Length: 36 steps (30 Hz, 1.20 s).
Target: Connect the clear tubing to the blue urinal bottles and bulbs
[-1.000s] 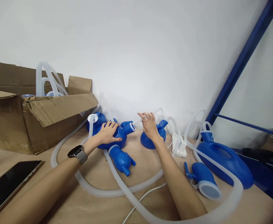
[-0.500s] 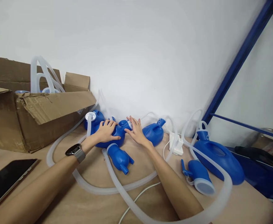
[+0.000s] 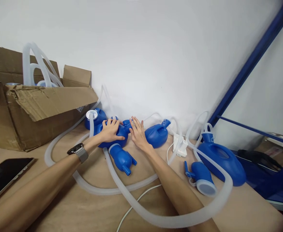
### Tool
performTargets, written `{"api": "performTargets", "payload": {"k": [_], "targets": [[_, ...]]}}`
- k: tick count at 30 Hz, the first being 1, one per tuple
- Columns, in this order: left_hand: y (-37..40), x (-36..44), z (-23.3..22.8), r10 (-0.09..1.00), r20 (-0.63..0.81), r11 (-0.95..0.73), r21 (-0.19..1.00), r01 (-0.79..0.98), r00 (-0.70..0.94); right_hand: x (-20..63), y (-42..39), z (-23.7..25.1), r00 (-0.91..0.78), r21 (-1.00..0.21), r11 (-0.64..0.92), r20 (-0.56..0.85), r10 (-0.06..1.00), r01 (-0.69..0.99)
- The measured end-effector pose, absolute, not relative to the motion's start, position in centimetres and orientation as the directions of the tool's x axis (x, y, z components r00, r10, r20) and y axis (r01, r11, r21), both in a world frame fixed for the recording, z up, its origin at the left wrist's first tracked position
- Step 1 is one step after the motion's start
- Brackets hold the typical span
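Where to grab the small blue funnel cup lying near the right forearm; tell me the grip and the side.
Take the blue funnel cup around its narrow rear body, coming from above. It lies on its side on the table, wide white-rimmed mouth toward the camera, so the slimmer back end probably fits a hand best.

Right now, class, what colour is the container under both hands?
Blue container, clearest in the head view.

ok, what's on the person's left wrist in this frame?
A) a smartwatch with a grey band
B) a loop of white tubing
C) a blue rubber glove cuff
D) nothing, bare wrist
A: a dark-faced smartwatch on a grey band sits on the wrist behind the left hand, which rests on a blue plastic bottle; the translucent hose lies on the wooden table, not round the wrist.
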<state>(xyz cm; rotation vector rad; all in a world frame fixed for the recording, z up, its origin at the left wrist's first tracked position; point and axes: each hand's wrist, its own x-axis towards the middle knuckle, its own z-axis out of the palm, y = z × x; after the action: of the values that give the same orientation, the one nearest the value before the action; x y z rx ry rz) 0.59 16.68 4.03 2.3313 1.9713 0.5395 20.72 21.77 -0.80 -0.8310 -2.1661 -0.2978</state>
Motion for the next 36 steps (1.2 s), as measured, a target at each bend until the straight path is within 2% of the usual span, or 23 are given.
{"api": "performTargets", "payload": {"k": [2, 6, 10, 12, 15, 17, 18, 20, 23, 25, 28, 32, 36], "targets": [[16.7, 0.7, 4.2, 0.963, 0.248, -0.173, 0.255, 0.951, 0.109, 20.8, 21.7, -0.6, -0.508, -0.032, 0.763, 0.727, 0.461, 0.646], [16.8, 0.7, 4.8, 0.962, 0.262, -0.146, 0.24, 0.96, 0.081, 21.5, 21.6, 0.1, -0.49, -0.121, 0.801, 0.734, 0.47, 0.587], [16.4, 1.3, 5.4, 0.96, 0.277, -0.119, 0.235, 0.965, 0.051, 22.2, 21.0, 1.2, -0.538, -0.153, 0.868, 0.73, 0.422, 0.473], [16.0, 1.9, 5.4, 0.957, 0.29, -0.093, 0.235, 0.968, 0.021, 22.5, 20.6, 1.4, -0.498, -0.255, 0.883, 0.749, 0.438, 0.394], [15.7, 2.5, 5.2, 0.956, 0.293, -0.072, 0.233, 0.97, 0.0, 23.0, 20.3, 1.0, -0.182, -0.566, 0.79, 0.772, 0.609, 0.236], [15.6, 2.6, 5.2, 0.958, 0.287, -0.075, 0.238, 0.968, 0.004, 23.6, 20.5, 0.6, 0.02, -0.71, 0.69, 0.699, 0.715, 0.145], [15.6, 2.5, 5.1, 0.958, 0.285, -0.078, 0.241, 0.967, 0.006, 23.8, 20.8, 0.5, 0.062, -0.756, 0.645, 0.653, 0.755, 0.113], [15.7, 2.5, 5.1, 0.958, 0.288, -0.086, 0.246, 0.965, 0.012, 24.2, 21.5, 0.4, 0.038, -0.841, 0.54, 0.541, 0.84, 0.032], [15.7, 2.3, 4.9, 0.954, 0.3, -0.099, 0.244, 0.965, 0.021, 23.7, 22.2, 0.5, -0.134, -0.939, 0.32, 0.335, 0.933, -0.124], [15.6, 2.3, 4.8, 0.952, 0.305, -0.107, 0.24, 0.965, 0.03, 22.7, 22.2, 0.3, -0.248, -0.959, 0.18, 0.233, 0.94, -0.219], [15.6, 2.2, 4.5, 0.949, 0.312, -0.124, 0.227, 0.966, 0.048, 20.6, 21.5, -0.2, -0.324, -0.928, 0.038, 0.168, 0.931, -0.369], [15.6, 2.3, 4.2, 0.945, 0.319, -0.148, 0.216, 0.965, 0.073, 18.4, 20.4, -0.5, -0.305, -0.835, -0.036, 0.161, 0.939, -0.55], [15.4, 2.4, 4.1, 0.942, 0.327, -0.157, 0.212, 0.965, 0.082, 17.4, 19.8, -0.4, -0.243, -0.742, -0.035, 0.173, 0.954, -0.669]]}}
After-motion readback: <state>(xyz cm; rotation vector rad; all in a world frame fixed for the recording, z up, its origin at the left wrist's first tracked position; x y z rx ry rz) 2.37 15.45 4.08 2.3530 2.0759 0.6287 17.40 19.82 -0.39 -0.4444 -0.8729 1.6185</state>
